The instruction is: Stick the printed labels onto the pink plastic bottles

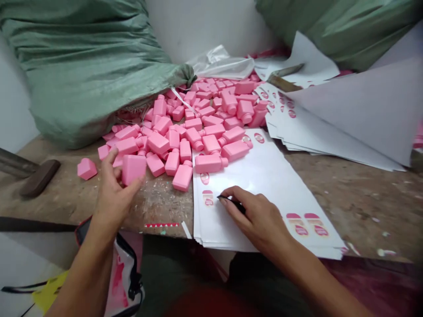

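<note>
My left hand (112,191) is closed around a pink plastic bottle (134,169), thumb on one side and fingers on the other. In my right hand (261,215) is a slim black pointed tool (237,204), its tip low over a white sticker sheet (254,176). The tip lies just right of a pink-and-cream label (208,199). More labels (310,224) remain at the sheet's lower right, and round pink ones near its upper edge. A heap of pink bottles (198,112) spreads behind both hands, a few resting on the sheet.
A green sack (92,79) leans at the back left, another (346,31) at the back right. More sticker sheets (317,136) and a wooden-handled tool (284,81) lie to the right. A metal bar with a dark foot (41,178) stands at left. An open bag (124,273) hangs below the table edge.
</note>
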### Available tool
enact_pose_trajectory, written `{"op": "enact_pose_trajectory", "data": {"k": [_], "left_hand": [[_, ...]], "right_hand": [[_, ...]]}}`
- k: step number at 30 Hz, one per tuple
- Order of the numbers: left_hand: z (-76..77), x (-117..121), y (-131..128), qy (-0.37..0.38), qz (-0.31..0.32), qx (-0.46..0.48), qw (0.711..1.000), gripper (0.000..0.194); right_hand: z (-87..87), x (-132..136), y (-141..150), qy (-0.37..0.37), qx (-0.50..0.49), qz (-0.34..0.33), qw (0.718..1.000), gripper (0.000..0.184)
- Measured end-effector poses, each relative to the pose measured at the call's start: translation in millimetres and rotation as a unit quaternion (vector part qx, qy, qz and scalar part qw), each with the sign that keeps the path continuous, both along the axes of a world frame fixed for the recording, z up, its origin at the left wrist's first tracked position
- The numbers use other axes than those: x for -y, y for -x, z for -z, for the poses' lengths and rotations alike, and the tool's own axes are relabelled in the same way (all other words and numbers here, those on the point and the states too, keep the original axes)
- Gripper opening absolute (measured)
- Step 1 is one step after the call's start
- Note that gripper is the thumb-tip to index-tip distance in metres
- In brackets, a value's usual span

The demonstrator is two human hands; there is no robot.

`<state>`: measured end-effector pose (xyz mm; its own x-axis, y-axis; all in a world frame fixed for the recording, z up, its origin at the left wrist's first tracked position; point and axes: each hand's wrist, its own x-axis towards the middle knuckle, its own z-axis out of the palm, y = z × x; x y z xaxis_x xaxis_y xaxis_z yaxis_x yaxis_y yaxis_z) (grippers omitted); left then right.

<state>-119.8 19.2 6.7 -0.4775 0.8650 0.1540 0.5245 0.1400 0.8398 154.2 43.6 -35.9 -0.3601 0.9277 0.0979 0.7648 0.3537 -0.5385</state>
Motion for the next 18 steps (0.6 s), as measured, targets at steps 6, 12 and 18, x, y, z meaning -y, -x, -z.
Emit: {"op": "enact_pose_trajectory", "data": {"k": [6,12,18], "left_hand": [[15.0,-6.0,-86.6,0.078,0.091,0.536,0.836,0.057],[35.2,-38.6,-102.6,0.035,0.115,0.583,0.803,0.044],[36.4,-39.0,-92.2,0.058,0.163,0.603,0.779,0.034]], "right_hand": [[3.7,-25.2,4.6,0.028,0.033,0.013,0.999,0.014],[8.5,-27.7,6.6,0.009,0.07,0.01,0.997,0.014],[7.7,-29.6,8.4,0.005,0.098,0.011,0.995,0.015]]}}
